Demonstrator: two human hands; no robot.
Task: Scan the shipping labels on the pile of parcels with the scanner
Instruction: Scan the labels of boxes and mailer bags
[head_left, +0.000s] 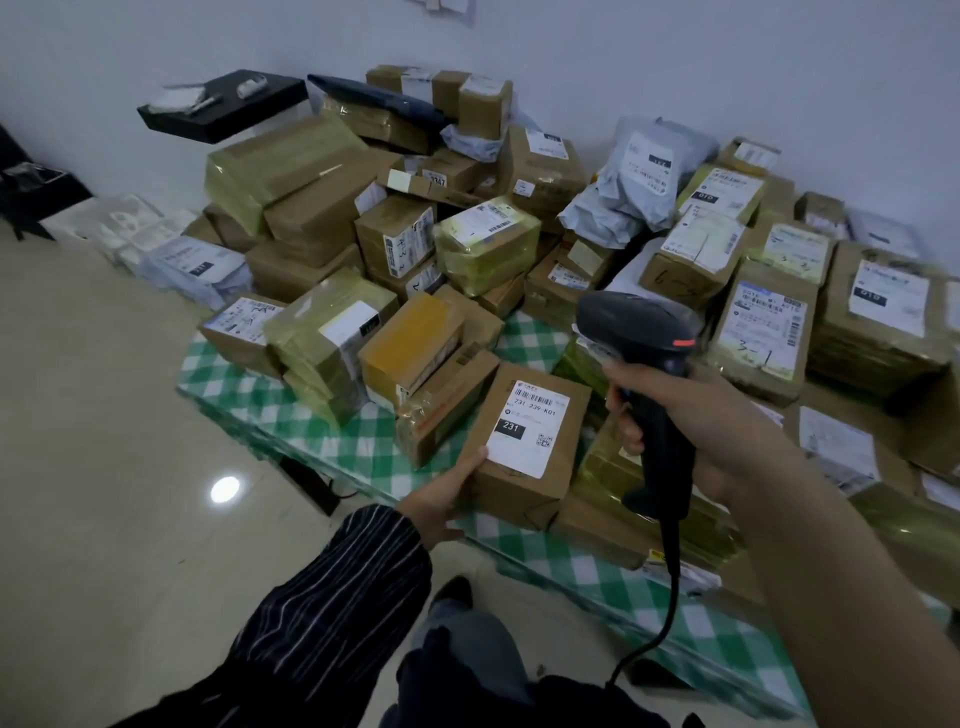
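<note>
Head view: the right grip (727, 431) clasps a black corded scanner (647, 332), its head above and just right of a brown parcel (514, 483) on the checked counter (249, 387), while the left grip (447, 499) holds that parcel's near-left corner, label (530, 421) facing up, long axis running away from the person.

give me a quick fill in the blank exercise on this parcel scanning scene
1. The right hand grips the scanner, which is coloured ____.
2. The left hand holds a parcel whose label has a dark patch reading ____.
3. The tablecloth under the pile is checked white and ____.
Answers: black; 231; green
</note>
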